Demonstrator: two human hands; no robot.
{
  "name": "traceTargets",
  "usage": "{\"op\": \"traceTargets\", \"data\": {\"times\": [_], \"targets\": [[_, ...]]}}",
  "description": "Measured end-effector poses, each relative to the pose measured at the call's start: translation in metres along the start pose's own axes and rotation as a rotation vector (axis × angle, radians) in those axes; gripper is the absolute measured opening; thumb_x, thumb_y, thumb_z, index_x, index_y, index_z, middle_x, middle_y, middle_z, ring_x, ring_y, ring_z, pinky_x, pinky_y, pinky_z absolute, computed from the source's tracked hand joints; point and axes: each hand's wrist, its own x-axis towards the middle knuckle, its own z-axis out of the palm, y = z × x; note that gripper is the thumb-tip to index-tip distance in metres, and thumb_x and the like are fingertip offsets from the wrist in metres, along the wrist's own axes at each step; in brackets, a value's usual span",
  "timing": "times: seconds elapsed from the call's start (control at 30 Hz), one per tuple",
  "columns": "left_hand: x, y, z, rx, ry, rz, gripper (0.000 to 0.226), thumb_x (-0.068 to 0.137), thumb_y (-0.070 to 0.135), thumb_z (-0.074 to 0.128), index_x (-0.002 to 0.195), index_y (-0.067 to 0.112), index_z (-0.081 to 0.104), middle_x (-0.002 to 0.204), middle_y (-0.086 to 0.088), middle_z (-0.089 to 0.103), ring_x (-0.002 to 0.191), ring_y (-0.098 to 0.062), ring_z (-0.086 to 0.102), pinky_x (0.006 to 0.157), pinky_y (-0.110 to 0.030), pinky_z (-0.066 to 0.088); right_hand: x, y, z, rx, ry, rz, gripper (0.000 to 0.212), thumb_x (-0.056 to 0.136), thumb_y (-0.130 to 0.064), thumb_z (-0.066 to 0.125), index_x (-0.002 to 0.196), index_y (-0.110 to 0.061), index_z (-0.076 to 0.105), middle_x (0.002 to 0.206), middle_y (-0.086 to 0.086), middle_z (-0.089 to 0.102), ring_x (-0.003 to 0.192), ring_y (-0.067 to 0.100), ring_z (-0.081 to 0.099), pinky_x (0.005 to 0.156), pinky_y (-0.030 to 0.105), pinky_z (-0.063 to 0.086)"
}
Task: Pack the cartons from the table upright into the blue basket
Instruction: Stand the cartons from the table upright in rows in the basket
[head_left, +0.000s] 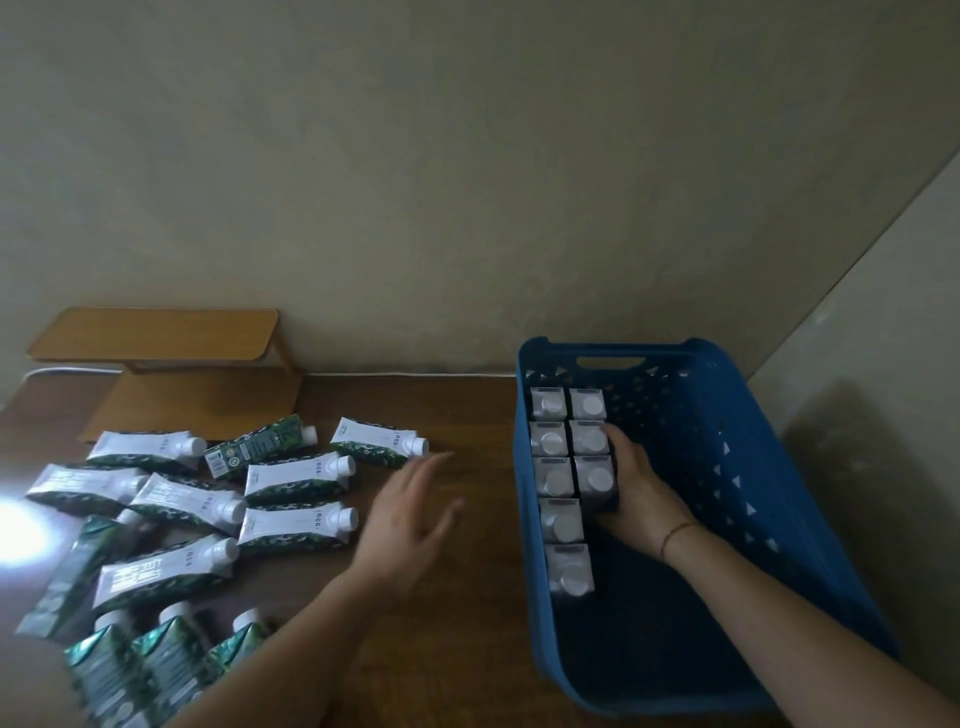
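Partly hidden, right hand (636, 493) fingers grip a carton (597, 480); blurred left hand (410, 514) fingers spread.

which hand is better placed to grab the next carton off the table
Left. The left hand hovers open over the table beside the lying cartons, while the right hand is inside the blue basket, gripping an upright carton.

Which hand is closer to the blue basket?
Right. The right hand is inside the blue basket, holding an upright carton. The left hand hovers outside, over the table.
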Motion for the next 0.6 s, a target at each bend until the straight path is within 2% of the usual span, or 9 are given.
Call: {"op": "traceTargets", "data": {"times": [0.07, 0.17, 0.23, 0.3, 0.37, 0.47, 0.53, 0.6], "targets": [[-0.009, -0.043, -0.019, 0.299, 0.065, -0.045, 0.065, 0.087, 0.037, 0.063, 0.146, 0.029, 0.039, 0.150, 0.002, 0.045, 0.139, -0.023, 0.039, 0.116, -0.049, 0.030, -0.003, -0.010, -0.011, -0.189, -0.005, -0.025, 0.091, 0.076, -0.008, 0.065, 0.144, -0.040, 0.015, 0.133, 0.000, 0.029, 0.109, 0.029, 0.051, 0.075, 0.040, 0.051], [-0.028, -0.097, -0.044, 0.595, 0.043, -0.163, 0.079, 0.073, 0.044, 0.064, 0.145, 0.021, 0.043, 0.147, -0.005, 0.049, 0.135, -0.032, 0.042, 0.113, -0.055, 0.031, -0.007, -0.037, -0.021, -0.208, 0.235, -0.105, 0.064, 0.077, 0.009, 0.055, 0.133, -0.022, 0.046, 0.126, -0.001, 0.038, 0.112, 0.024, 0.049, 0.078, 0.034, 0.051], [-0.038, -0.115, -0.054, 0.676, -0.010, -0.217, 0.085, 0.075, 0.043, 0.066, 0.151, 0.019, 0.036, 0.154, -0.006, 0.040, 0.143, -0.032, 0.032, 0.117, -0.057, 0.022, -0.008, -0.066, -0.021, -0.107, 0.386, -0.213, 0.050, 0.077, 0.011, 0.054, 0.119, -0.016, 0.058, 0.119, 0.000, 0.046, 0.111, 0.020, 0.050, 0.084, 0.029, 0.048], [-0.041, -0.124, -0.056, 0.723, -0.073, -0.250, 0.086, 0.085, 0.033, 0.062, 0.157, 0.020, 0.018, 0.163, -0.006, 0.022, 0.150, -0.031, 0.015, 0.121, -0.053, 0.010, -0.011, -0.099, -0.014, -0.065, 0.437, -0.353, 0.042, 0.078, 0.007, 0.056, 0.113, -0.014, 0.062, 0.115, 0.000, 0.050, 0.110, 0.015, 0.049, 0.089, 0.023, 0.044], [-0.038, -0.121, -0.061, 0.770, -0.086, -0.305, 0.088, 0.088, 0.029, 0.062, 0.158, 0.021, 0.009, 0.164, -0.006, 0.015, 0.151, -0.033, 0.008, 0.121, -0.051, 0.008, -0.015, -0.131, -0.001, -0.108, 0.413, -0.492, 0.035, 0.079, 0.001, 0.059, 0.110, -0.015, 0.063, 0.112, 0.000, 0.053, 0.107, 0.013, 0.049, 0.088, 0.021, 0.042], [-0.033, -0.118, -0.071, 0.791, -0.082, -0.307, 0.081, 0.084, 0.031, 0.065, 0.153, 0.022, 0.024, 0.154, -0.004, 0.032, 0.144, -0.031, 0.024, 0.117, -0.055, 0.014, -0.020, -0.162, 0.025, -0.212, 0.299, -0.632, 0.029, 0.081, -0.008, 0.060, 0.108, -0.018, 0.064, 0.108, -0.002, 0.056, 0.107, 0.013, 0.049, 0.089, 0.024, 0.044], [-0.035, -0.121, -0.074, 0.697, -0.012, -0.235, 0.071, 0.081, 0.024, 0.065, 0.147, 0.018, 0.040, 0.144, -0.008, 0.044, 0.134, -0.035, 0.037, 0.110, -0.056, 0.029, -0.022, -0.172, 0.041, -0.262, 0.223, -0.647, 0.028, 0.084, -0.014, 0.059, 0.110, -0.021, 0.063, 0.109, -0.005, 0.057, 0.111, 0.012, 0.047, 0.093, 0.028, 0.045], [-0.039, -0.121, -0.070, 0.534, 0.148, -0.108, 0.061, 0.076, 0.020, 0.061, 0.136, 0.011, 0.051, 0.131, -0.013, 0.053, 0.120, -0.042, 0.046, 0.097, -0.057, 0.044, -0.025, -0.179, 0.052, -0.241, 0.138, -0.563, 0.032, 0.088, -0.022, 0.057, 0.120, -0.024, 0.058, 0.118, -0.008, 0.055, 0.117, 0.009, 0.044, 0.100, 0.028, 0.043]]}}
